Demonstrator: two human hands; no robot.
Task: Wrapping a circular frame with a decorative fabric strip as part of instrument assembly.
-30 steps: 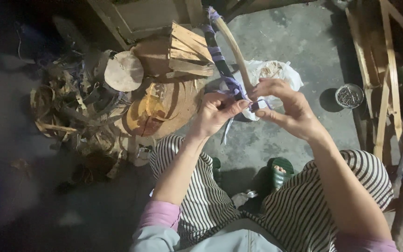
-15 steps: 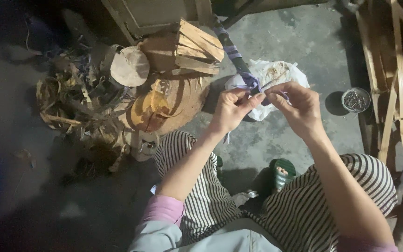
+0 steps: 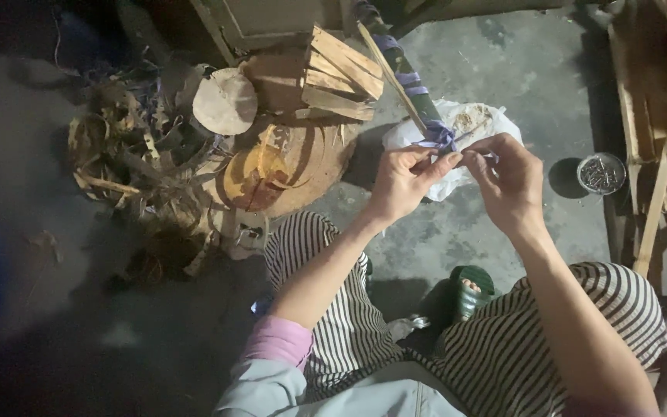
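Head view shows the left hand [image 3: 401, 181] and the right hand [image 3: 509, 179] raised together over the concrete floor [image 3: 503, 69], both pinching a purple strip [image 3: 435, 137] that is wound round the near end of a bamboo stick [image 3: 392, 77]; each grip is clenched on that strip, thumb against forefinger. The stick slants away to the far left, with more purple windings along it. Half a second ago the hands were in much the same place with the fingertips touching; now they stand slightly apart, the strip stretched between them. A second ago the stick crossed lower and nearer the hands. Behind the hands lies a white plastic bag [image 3: 468, 131]. To the left, a round wood block [image 3: 287, 166] carries split wood pieces [image 3: 341, 77], untouched throughout. At far right a small tin of nails [image 3: 600, 173] sits beside a wooden frame [image 3: 658, 139].
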